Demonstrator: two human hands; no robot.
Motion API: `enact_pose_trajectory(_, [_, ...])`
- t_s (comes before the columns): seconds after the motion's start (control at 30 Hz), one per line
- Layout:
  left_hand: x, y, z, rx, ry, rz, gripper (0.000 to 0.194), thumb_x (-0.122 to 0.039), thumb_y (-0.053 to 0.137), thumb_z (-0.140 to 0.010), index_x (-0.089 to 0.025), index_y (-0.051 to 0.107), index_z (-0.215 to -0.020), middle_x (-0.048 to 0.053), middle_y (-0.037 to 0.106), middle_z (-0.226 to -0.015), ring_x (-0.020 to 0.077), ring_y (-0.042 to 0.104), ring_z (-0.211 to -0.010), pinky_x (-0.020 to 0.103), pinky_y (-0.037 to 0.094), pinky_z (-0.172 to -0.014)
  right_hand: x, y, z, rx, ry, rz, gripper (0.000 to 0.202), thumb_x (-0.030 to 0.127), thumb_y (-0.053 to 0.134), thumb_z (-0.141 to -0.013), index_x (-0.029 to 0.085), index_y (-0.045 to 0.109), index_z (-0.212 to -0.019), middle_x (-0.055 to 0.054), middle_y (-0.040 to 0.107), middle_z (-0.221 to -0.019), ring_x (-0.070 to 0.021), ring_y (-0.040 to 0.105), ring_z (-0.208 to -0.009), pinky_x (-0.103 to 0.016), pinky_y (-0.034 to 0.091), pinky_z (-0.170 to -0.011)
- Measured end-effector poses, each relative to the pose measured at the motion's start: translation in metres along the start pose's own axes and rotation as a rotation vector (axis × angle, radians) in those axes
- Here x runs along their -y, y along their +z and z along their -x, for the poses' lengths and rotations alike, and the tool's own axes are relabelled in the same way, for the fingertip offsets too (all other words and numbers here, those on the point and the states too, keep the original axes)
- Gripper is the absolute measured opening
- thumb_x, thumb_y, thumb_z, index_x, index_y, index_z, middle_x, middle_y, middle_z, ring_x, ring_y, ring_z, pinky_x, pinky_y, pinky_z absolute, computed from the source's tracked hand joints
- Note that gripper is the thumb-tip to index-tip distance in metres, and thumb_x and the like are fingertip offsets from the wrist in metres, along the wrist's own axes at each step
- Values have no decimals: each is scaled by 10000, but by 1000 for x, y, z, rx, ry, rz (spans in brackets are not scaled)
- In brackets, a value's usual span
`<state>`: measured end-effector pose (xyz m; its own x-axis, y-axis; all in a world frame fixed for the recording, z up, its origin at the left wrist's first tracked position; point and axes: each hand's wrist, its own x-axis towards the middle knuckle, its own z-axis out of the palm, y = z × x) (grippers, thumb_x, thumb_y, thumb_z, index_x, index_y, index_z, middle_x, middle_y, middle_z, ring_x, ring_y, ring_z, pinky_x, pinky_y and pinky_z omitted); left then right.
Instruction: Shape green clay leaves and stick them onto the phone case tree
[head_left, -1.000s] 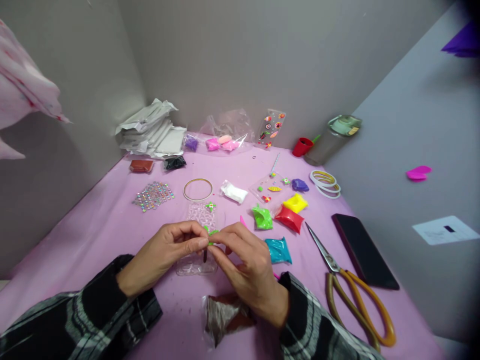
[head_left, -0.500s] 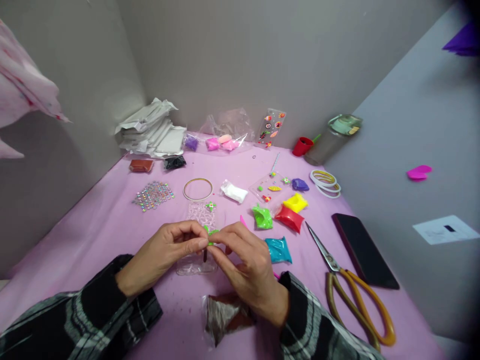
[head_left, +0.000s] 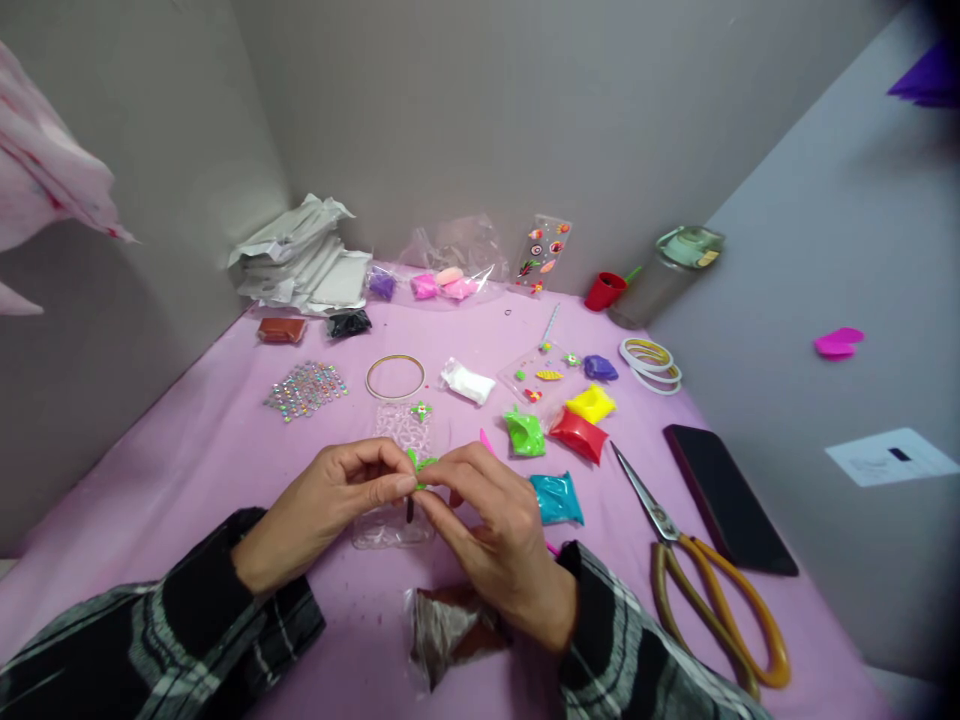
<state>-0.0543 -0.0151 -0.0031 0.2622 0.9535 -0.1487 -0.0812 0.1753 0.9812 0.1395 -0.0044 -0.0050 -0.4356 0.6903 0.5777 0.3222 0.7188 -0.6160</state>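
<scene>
both hands, left hand (head_left: pixel 337 500) and right hand (head_left: pixel 487 530), pinch a green clay bit (head_left: pixel 421 466) over what looks like a clear phone case (head_left: pixel 397 480); squeezing harder could squash it, scissors (head_left: pixel 697 570) lying at three o'clock.

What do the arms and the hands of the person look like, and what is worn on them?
Both hands, the left hand and the right hand, are bare: no gloves or rings visible. Both arms wear long plaid sleeves in black, grey and white, reaching the wrists.

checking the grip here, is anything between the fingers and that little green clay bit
Nothing visible is. The left hand and right hand pinch the green clay bit directly between their fingertips, above the clear phone case on the pink table.
</scene>
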Motion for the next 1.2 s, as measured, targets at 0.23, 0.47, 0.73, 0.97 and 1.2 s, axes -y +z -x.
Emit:
enact_pose_trajectory(0.23, [1,0,0,14,-13,3,141,-316,713,-879,-203,693,-797,-36,652,-764,116,578,-749,208,443,-729,0,0,-1,-14,6,1,50,153,661,-932,154,687,-975,-49,675,-869,-143,621,-759,-270,498,-661])
enact_pose_trajectory(0.47, [1,-1,1,14,-3,-24,146,-321,698,-889,-203,701,-805,-29,656,-774,125,579,-761,217,444,-742,-1,0,-2,-6,5,12,69,166,647,-942,161,696,-990,-51,678,-876,-149,626,-770,-272,504,-663])
enact_pose_trajectory(0.73, [0,-1,2,18,-5,-14,153,-325,699,-885,-194,696,-805,-22,658,-777,132,588,-761,227,452,-744,0,-1,-1,-6,8,12,77,167,651,-940,159,700,-999,-48,683,-880,-141,628,-771,-267,508,-668])
enact_pose_trajectory(0.97, [-4,0,2,17,-17,-25,161,-333,704,-877,-189,701,-805,-15,654,-777,140,583,-764,239,459,-749,0,0,0,-12,4,19,81,165,642,-942,171,694,-1003,-45,684,-882,-144,629,-782,-273,512,-675])
enact_pose_trajectory(1.2, [-2,0,1,6,-16,-18,174,-342,715,-866,-184,699,-797,-9,662,-774,148,595,-758,247,471,-745,0,0,-1,-5,2,10,75,168,646,-941,169,688,-1003,-50,684,-884,-147,631,-776,-275,511,-672])
